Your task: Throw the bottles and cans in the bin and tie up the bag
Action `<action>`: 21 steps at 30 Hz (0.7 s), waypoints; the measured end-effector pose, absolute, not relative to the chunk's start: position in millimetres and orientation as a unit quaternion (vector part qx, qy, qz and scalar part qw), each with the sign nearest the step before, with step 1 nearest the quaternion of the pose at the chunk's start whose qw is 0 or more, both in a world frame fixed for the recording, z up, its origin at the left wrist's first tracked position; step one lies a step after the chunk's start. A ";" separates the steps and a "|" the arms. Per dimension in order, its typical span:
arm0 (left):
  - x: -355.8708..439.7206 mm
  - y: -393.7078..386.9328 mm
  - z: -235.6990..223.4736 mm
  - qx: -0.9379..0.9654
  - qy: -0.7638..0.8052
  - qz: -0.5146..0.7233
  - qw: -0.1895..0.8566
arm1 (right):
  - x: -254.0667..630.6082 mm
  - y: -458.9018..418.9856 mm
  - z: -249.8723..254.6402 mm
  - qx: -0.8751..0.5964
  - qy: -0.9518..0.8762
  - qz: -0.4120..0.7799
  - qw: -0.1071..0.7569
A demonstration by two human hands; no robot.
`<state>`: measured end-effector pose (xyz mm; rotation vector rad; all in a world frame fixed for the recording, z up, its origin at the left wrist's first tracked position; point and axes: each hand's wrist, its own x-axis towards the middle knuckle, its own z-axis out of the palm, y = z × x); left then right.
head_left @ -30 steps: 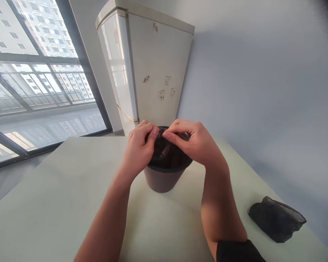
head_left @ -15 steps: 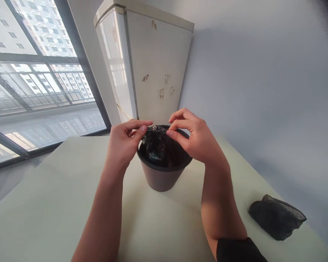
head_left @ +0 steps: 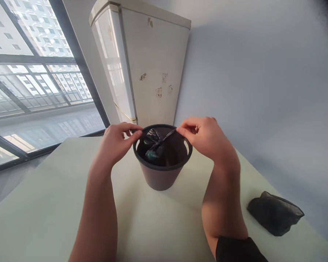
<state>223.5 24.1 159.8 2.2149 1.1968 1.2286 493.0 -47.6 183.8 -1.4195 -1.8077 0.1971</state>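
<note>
A dark brown trash can with a black rim stands on the table. Inside it sits a bunched black garbage bag, its gathered top crumpled near the left side of the opening. From the bag a twisted black strand stretches up to my right hand, which pinches its end above the can's right rim. My left hand is closed in a pinch at the left rim, with a bit of black plastic from the bag at its fingertips. The bag's lower part is hidden in the can.
A folded black plastic bag lies on the pale table at the right. Behind the can stands a worn white refrigerator. A wall runs along the right, and a large framed window is at the left.
My hands have moved apart, left hand leftward and right hand rightward, drawing the bag's ends out. The bag's top now sits lower in the can, pulled into a tighter bunch.
</note>
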 end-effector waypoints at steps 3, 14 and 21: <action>242.2 4.5 168.0 0.830 0.344 0.397 0.185 | 471.9 -48.1 187.2 -0.510 -0.710 0.147 0.463; 264.4 -10.7 167.7 0.763 0.304 0.535 0.199 | 464.3 -34.5 179.5 -0.442 -0.782 0.248 0.362; 253.8 -8.6 173.8 0.735 0.256 0.584 0.228 | 455.9 -23.0 172.0 -0.465 -0.713 0.194 0.487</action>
